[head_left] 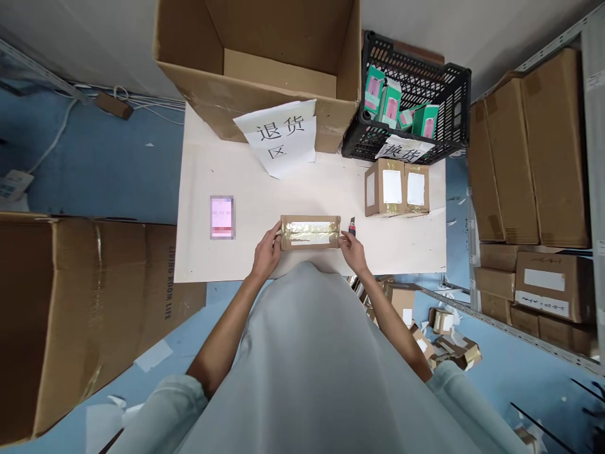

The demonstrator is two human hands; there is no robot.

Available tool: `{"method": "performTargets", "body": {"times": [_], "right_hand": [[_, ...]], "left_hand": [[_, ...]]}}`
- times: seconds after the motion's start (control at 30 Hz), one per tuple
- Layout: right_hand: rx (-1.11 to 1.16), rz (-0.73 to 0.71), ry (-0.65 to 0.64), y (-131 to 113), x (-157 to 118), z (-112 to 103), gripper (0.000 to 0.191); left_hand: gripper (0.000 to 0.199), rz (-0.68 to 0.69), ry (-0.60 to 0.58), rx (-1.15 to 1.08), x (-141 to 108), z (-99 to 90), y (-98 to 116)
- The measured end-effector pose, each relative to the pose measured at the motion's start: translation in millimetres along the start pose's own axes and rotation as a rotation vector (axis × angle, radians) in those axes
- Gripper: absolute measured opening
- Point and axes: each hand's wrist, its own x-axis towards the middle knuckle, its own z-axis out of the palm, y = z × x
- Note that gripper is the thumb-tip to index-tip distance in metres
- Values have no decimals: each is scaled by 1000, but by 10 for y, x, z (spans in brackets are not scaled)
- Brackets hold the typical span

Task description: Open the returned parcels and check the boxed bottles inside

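A small taped cardboard box point(309, 221) lies on the white table in front of me, with a white label and shiny tape along its top. My left hand point(268, 253) grips its left end, fingers against the side. At the opposite end, my right hand point(352, 253) holds the right edge between thumb and fingers. Just beyond the right fingers lies a red and black utility knife point(352, 227) on the tabletop, partly covered by the hand.
A big open carton point(198, 82) with a paper sign stands at the back. Beside it, a black crate point(451, 107) holds green boxes. Two labelled boxes point(397, 189) stand at right, a phone point(222, 217) at left. Shelved cartons point(558, 157) line the right.
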Motion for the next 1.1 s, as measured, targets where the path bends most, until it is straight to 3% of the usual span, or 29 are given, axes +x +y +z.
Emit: {"method": "performTargets", "body": {"times": [0.1, 0.2, 0.33, 0.47, 0.73, 0.87, 1.1], "right_hand": [[-190, -76, 0, -63, -32, -81, 51], [-406, -264, -17, -185, -17, -107, 53], [-662, -445, -169, -331, 52, -71, 61], [-844, -500, -191, -368, 131, 20, 53], [-877, -500, -142, -332, 250, 71, 47], [-879, -470, -136, -265, 202, 72, 33], [-833, -478, -128, -172, 82, -10, 29]], "left_hand": [[54, 48, -3, 51, 61, -44, 3], [50, 186, 49, 155, 81, -119, 118], [44, 322, -198, 323, 155, -140, 315], [46, 292, -371, 526, 271, -99, 439], [44, 218, -387, 682, 413, 28, 546], [40, 189, -399, 631, 300, 42, 501], [30, 174, -414, 539, 106, 99, 360]]}}
